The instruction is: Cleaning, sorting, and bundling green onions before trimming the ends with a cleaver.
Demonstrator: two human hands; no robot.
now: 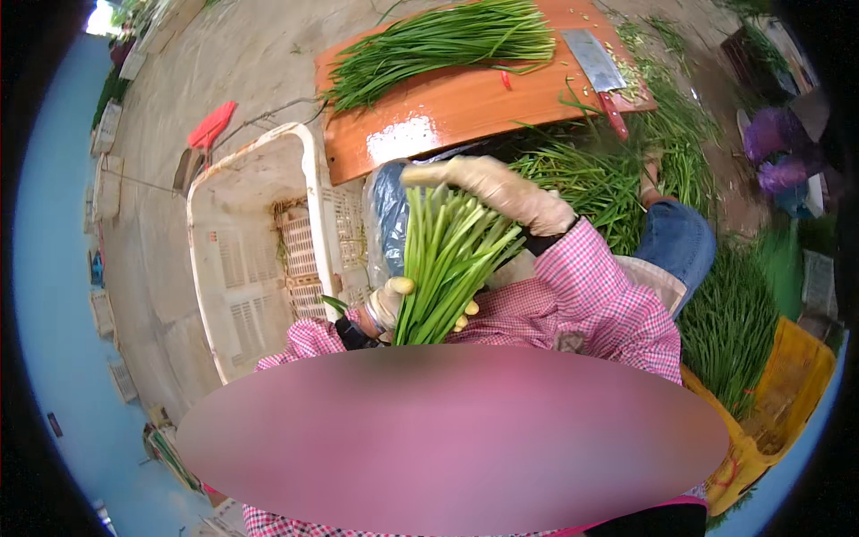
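Green chive stalks make up the bundle (445,264) that the person holds upright just below the near edge of the orange cutting board (447,107). The left hand (391,302), gloved, is wrapped firmly round the bundle's lower end, while the right hand (501,190), also gloved, lies curled over the tips at the top, fingers loosely bent rather than clenched. To do this well, the lower grip should probably stay tight while the upper hand presses lightly, so the stalks line up without bruising. On the board lie a heap of chives (443,45) and a cleaver (598,72) with a red handle, its blade toward the board's far right corner. Left of the board stands a white plastic crate (242,259), its rim close to the left hand; loose chives (582,179) crowd the ground right of the board, so free room lies mainly straight up.
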